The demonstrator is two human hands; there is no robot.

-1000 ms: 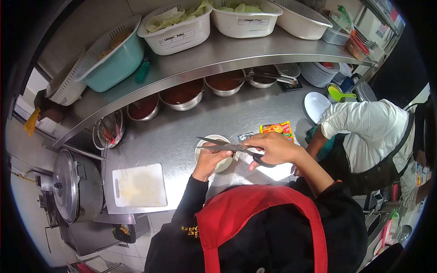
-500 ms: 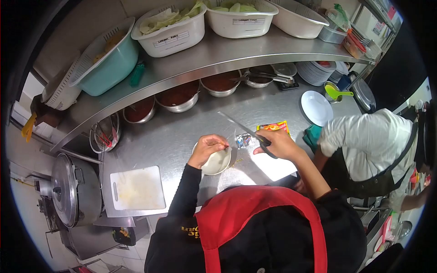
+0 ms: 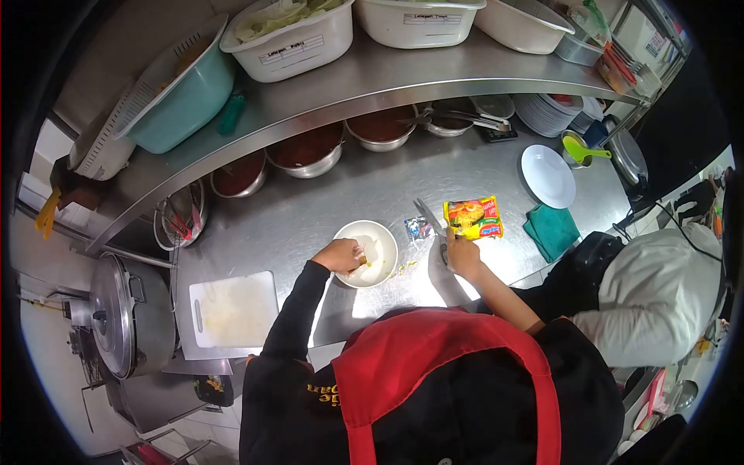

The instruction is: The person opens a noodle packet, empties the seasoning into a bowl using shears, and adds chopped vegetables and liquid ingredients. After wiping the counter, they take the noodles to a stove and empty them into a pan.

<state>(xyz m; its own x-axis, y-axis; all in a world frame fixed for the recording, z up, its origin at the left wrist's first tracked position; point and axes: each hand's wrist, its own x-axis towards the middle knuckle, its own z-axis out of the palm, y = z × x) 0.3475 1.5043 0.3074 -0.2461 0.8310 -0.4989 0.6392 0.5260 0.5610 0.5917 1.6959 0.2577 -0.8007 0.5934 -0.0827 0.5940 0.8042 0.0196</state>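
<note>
Landmark: I take the white bowl (image 3: 387,242) on the steel counter (image 3: 310,209) as my reference; every place below is told from it.
Left hand: the left hand (image 3: 341,256) sits at the bowl's left edge, fingers curled over the rim and pinching it, so it holds the bowl.
Bowl contents: something pale with a few yellowish bits; I cannot tell more.
Right hand: the right hand (image 3: 465,260) is to the bowl's right, closed around the handles of the scissors (image 3: 428,217).
Scissors axis: the long axis runs from the handles in the hand up and slightly back toward the bowl, tips pointing away from me. The blades look together or nearly so.
Key relation: the small silvery sachet (image 3: 417,228) lies between the bowl and the blades, just beside both. The noodle packet (image 3: 473,218) lies on the far side of the blades from the bowl, just above the right hand. That hand is the nearer one to both.
Writing on packet: yellow and red print with a food picture; the lettering is too small to read.
Other writing: the white tubs (image 3: 291,39) on the shelf beyond the bowl carry paper labels, blurred past reading.
Further right of the bowl: a teal cloth (image 3: 552,231), a white plate (image 3: 548,177) and a co-worker's white sleeve (image 3: 659,294).
Left of the bowl: a white cutting board (image 3: 232,308).
</note>
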